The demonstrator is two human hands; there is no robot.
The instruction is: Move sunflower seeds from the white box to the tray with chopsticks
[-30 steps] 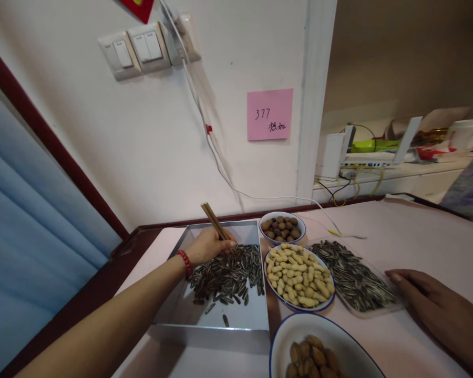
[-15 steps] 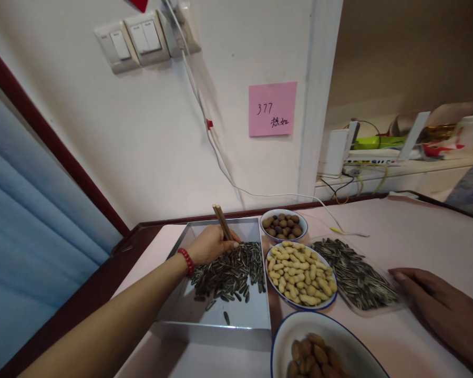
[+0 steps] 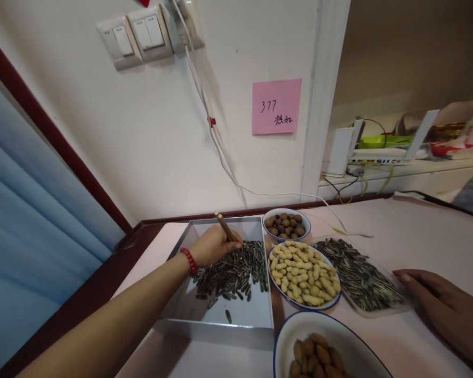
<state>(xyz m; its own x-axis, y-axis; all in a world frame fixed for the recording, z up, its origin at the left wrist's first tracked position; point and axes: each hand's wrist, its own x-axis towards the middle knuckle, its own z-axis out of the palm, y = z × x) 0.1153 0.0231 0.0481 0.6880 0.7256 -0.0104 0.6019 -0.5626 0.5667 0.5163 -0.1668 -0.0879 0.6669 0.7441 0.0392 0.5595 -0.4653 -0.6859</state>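
A pair of wooden chopsticks (image 3: 225, 227) is in my left hand (image 3: 213, 244), fingers closed round them. Their lower ends are hidden behind the fingers, at the heap of striped sunflower seeds (image 3: 236, 273). These seeds lie in a shallow silver-grey box (image 3: 181, 312), one of them apart from the heap near the front. On the right, my right hand (image 3: 443, 310) has its fingers at the edge of a clear plastic tray (image 3: 372, 313), seemingly gripping it. More sunflower seeds (image 3: 362, 275) fill that tray.
Between box and tray stand a bowl of peanuts (image 3: 304, 273), a bowl of round brown nuts (image 3: 286, 224) behind it, and a bowl of almond-like nuts (image 3: 317, 357) in front. A white cable (image 3: 268, 194) runs down the wall onto the table. A router (image 3: 372, 152) stands beyond.
The chopsticks' upper ends have dropped slightly and the sticks lean more. My left hand stays over the seeds; the right stays at the tray. The whole view has shifted a little.
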